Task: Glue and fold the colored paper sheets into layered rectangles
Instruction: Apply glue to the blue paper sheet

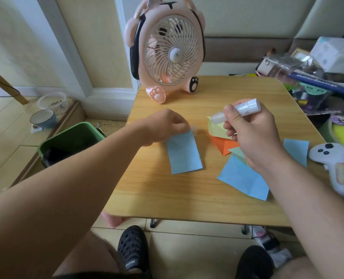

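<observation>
**Glue stick in right hand, left hand on blue rectangle**

My right hand (247, 135) is curled around the glue stick (239, 110), holding it in the air over the middle of the table (167, 196). The clear tip points left and slightly down, the white body up and right. Tip is above the yellow folded paper (217, 127), not touching it as far as I can tell.

My left hand (163, 127) has its fingers bent over the far edge of the blue folded rectangle (184, 155). Fingertips are at that edge along with something small and clear; it's blurred, so I can't tell if I'm pinching the paper or just pressing on it. The rectangle lies flat near the table centre, long side running toward me.

Other papers, right half of the table:
- orange folded piece (222, 144), partly under the yellow one
- pale green piece (237, 154), mostly hidden by my right hand
- large blue sheet (243, 178), creased, toward the near right edge
- smaller blue piece (296, 150), near the right edge

White game controller (334, 166) hangs over the right edge. Pink animal-shaped fan (167, 49) stands at the far edge, left of centre. Green bin (70, 141) is on the floor off the left edge.
</observation>
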